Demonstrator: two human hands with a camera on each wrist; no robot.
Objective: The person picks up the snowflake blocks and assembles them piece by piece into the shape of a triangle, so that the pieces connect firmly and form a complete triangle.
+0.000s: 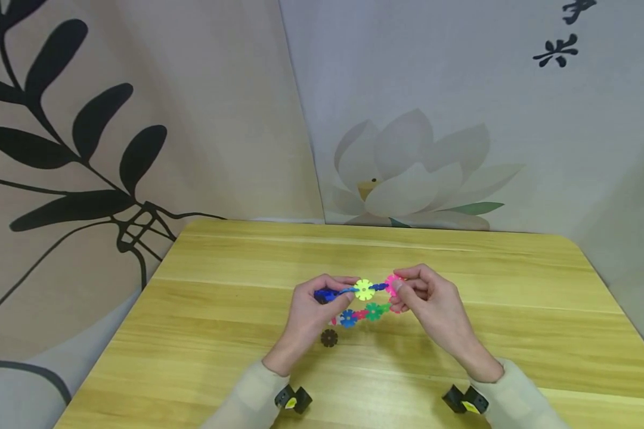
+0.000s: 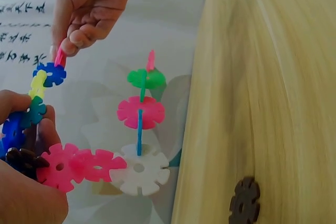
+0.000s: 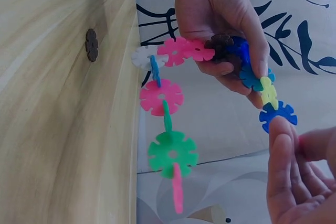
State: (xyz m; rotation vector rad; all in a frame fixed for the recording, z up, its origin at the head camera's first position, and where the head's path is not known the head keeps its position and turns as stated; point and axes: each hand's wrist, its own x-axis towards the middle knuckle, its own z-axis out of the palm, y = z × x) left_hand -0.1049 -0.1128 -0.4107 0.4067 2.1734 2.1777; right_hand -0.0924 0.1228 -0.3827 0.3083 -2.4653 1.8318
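Observation:
A chain of snowflake discs in several colours hangs between both hands above the table. My left hand (image 1: 308, 310) grips it at the dark blue discs (image 1: 326, 295), with a black disc (image 2: 23, 162) by the palm. From there a yellow disc (image 1: 364, 289) and a blue disc (image 2: 51, 74) lead to a pink disc (image 1: 391, 285), which my right hand (image 1: 434, 304) pinches between thumb and fingertips. The chain's other side runs lower through a white disc (image 2: 140, 169) and a green disc (image 3: 172, 153); its last pink disc (image 3: 178, 188) hangs near the right fingers.
A single dark brown snowflake disc (image 1: 329, 338) lies on the wooden table (image 1: 220, 345), below the left hand. Behind the table's far edge rises a wall (image 1: 236, 119) with plant and lotus prints. Both wrists wear small black cameras (image 1: 466, 399).

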